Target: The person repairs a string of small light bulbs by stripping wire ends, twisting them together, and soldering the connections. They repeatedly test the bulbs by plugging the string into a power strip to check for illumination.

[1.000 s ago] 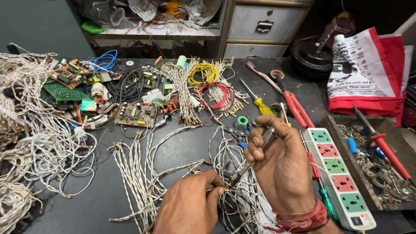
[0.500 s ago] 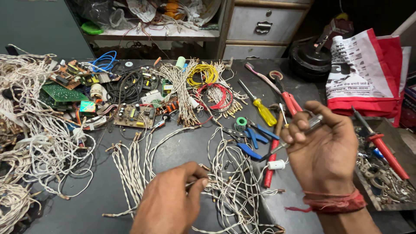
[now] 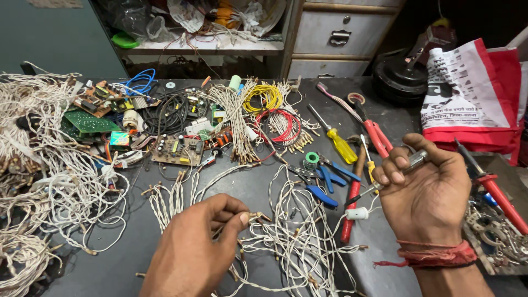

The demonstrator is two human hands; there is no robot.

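A thin white wire with a brass-coloured end sits pinched between thumb and forefinger of the left hand, low over the dark bench, amid a loose heap of similar white wires that spreads toward 3 o'clock of that hand. The right hand, raised at about 2 o'clock from the left, has its grip clenched around a slim metal tool whose tip points down-left toward the wire heap. A red thread band circles that wrist. At 12 o'clock from the wire heap lie blue-handled pliers and a yellow-handled screwdriver; a green circuit board lies at 10 o'clock. A red-and-white bag stands at 1 o'clock of the right hand.
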